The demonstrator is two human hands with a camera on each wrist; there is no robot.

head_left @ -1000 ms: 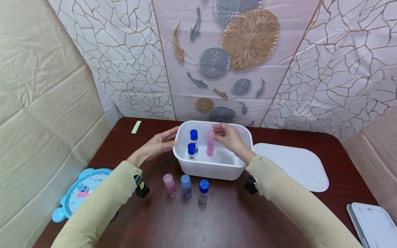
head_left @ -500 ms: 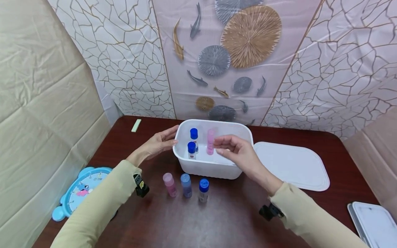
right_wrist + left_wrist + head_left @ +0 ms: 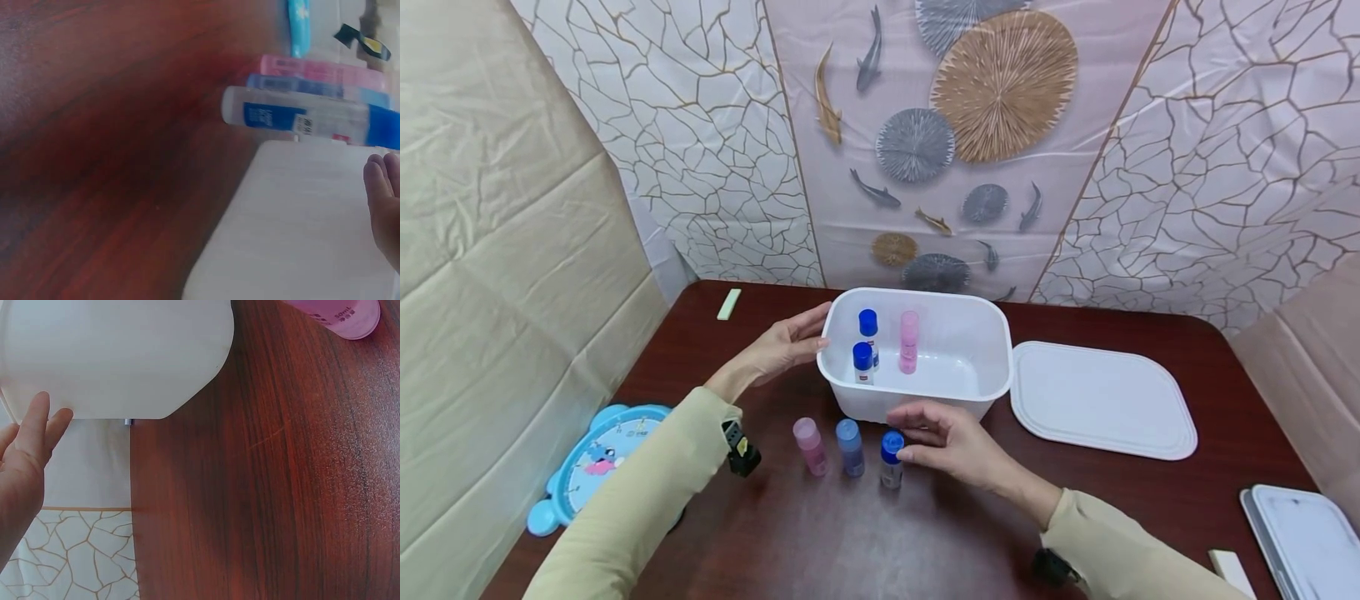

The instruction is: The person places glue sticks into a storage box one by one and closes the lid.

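My left hand (image 3: 781,348) rests against the left side of a white plastic tub (image 3: 925,400), fingers fairly straight; in the left wrist view the fingers (image 3: 39,428) lie along its wall. Inside the tub stand two blue-capped bottles (image 3: 863,358) and a pink bottle (image 3: 909,343). My right hand (image 3: 951,442) is beside a small clear bottle with a blue cap (image 3: 892,458), thumb and fingers spread near the cap. The right wrist view shows the fingertips (image 3: 375,172) just short of that cap. Left of it stand a light blue bottle (image 3: 851,450) and another pink bottle (image 3: 810,447).
A white lid (image 3: 1101,400) lies right of the tub. At the far left is a blue toy clock (image 3: 598,462). A pale green strip (image 3: 728,304) lies at the back left, and a white flat case (image 3: 1300,533) at the right edge.
My right hand has let go of the pink bottle, which stands in the tub, and has come out toward the front, to the blue-capped bottle. The left hand has stayed put.
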